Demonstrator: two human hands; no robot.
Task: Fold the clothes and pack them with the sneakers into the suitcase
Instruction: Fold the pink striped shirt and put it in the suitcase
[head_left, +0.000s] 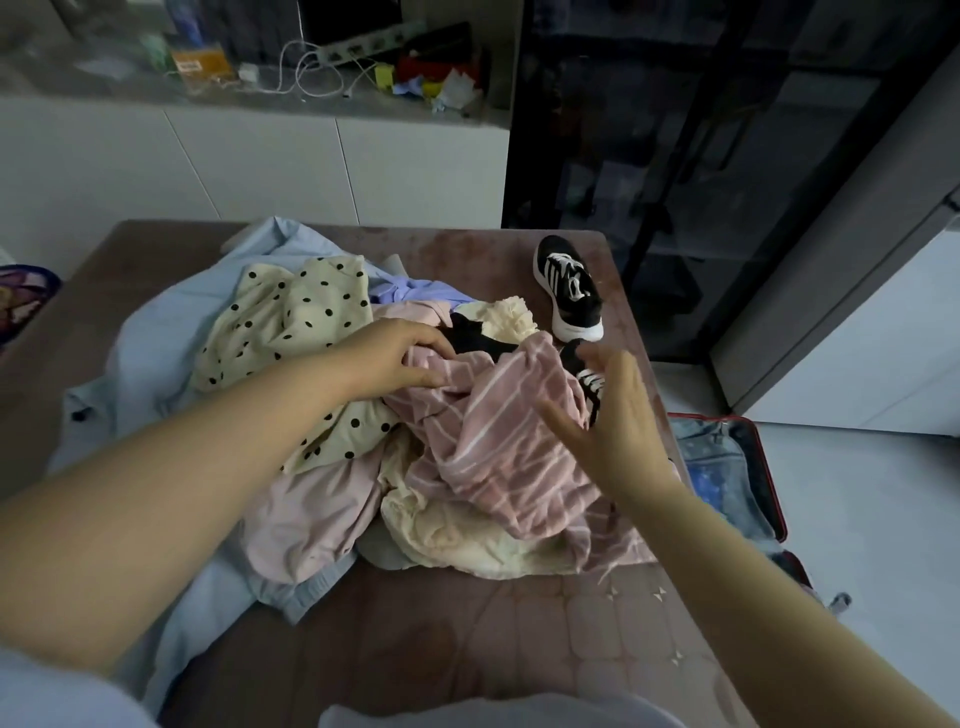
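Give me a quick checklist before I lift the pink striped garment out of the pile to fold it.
1. Left hand grip on the pink striped garment: ok, fingers curl into the cloth.
2. Right hand free: ok, open, holding nothing.
3. Garment free of the pile: not ok, it lies tangled over the cream fleece.
4. Second sneaker clear of the cloth: cannot tell, partly hidden at the garment's edge.
5. Suitcase open: ok, on the floor to the right.
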